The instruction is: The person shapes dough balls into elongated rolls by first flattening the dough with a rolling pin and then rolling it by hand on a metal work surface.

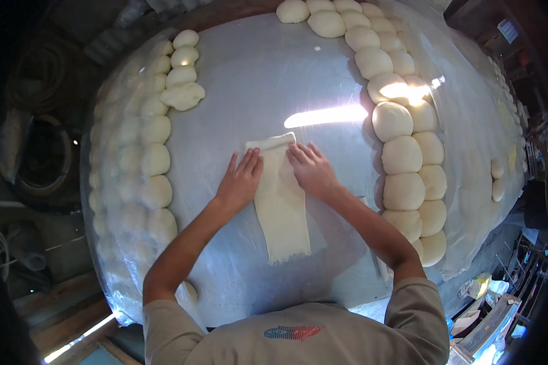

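A long flat strip of pale dough (282,210) lies on the smooth grey metal table (237,73) in front of me. Its far end is turned over into a thick fold (273,142), while the near end is ragged. My left hand (240,176) rests its outstretched fingers on the left side of that fold. At the fold's right end, my right hand (312,168) lies with fingers extended and slightly spread. Both palms face down, and neither hand is wrapped around the dough. The undersides of the fingers are hidden.
Rows of round dough balls (402,155) line the right side; more dough balls (156,159) run down the left, largely under clear plastic (125,234). Another plastic sheet (469,128) covers the far right. A thin bar (380,264) lies by my right forearm. Cluttered crates (487,325) stand lower right.
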### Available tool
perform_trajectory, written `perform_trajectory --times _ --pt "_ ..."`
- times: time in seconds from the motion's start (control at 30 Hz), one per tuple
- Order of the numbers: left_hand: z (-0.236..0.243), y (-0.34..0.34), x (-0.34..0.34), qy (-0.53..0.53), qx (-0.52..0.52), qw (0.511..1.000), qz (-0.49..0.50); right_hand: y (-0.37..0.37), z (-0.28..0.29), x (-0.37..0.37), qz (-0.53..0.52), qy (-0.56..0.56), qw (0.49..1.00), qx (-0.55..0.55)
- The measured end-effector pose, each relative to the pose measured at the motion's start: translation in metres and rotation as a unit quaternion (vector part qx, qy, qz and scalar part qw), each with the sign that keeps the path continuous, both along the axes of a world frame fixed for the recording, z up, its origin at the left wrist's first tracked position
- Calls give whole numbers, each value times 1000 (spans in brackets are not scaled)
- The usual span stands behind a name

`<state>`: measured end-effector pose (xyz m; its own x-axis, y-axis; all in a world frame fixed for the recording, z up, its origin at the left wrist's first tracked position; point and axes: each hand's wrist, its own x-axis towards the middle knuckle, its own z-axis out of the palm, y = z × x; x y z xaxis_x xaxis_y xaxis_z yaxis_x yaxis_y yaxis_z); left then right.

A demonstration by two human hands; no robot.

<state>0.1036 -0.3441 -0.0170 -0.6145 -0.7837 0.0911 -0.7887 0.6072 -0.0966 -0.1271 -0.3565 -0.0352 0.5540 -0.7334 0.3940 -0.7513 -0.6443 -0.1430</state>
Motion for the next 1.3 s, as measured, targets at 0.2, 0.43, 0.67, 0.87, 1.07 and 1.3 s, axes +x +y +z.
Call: perform_trajectory --times 0.2,0.43,0.67,0.87,1.07,1.3 --pt "28 -31 -25 163 90 977 107 -28 38 32 -111 -57 977 175" --pt "7 61 -19 84 163 977 109 59 12 12 -53 -4 988 146" --pt "51 24 -27 173 149 953 199 25 43 26 -83 -51 993 73" --pt "-4 124 -21 125 209 961 134 118 13 6 -60 -13 987 147" --pt "63 99 -21 120 303 932 161 86 75 11 -140 13 921 364" --pt "4 177 -34 147 151 964 164 178 17 -7 -105 67 976 181"
